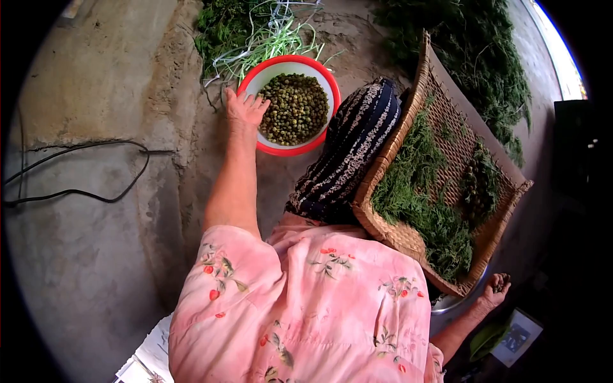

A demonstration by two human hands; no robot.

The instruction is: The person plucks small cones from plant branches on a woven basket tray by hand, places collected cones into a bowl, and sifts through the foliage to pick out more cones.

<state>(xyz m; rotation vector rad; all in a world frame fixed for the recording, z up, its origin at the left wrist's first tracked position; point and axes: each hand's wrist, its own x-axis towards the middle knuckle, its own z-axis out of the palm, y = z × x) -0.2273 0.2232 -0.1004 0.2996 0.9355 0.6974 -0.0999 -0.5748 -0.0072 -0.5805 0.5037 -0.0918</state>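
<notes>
My left hand (246, 108) is at the left rim of a red-edged bowl (330, 89), palm up with its fingers spread over the edge. Small round green-brown fruits (294, 108) fill much of the bowl. At the lower right, my right hand (496, 290) is curled around a few small brownish fruits (503, 281), beside the bottom corner of a woven basket (401, 237). Green feathery sprigs (415, 185) lie in the basket, which is tilted next to my patterned trouser leg (357, 140).
Leafy branches (472, 57) are heaped at the upper right. Pale green strips (281, 41) lie behind the bowl. A black cable (76, 191) loops over the floor at left. Under the basket, a metal basin (456, 305) shows its rim, near a printed card (517, 337).
</notes>
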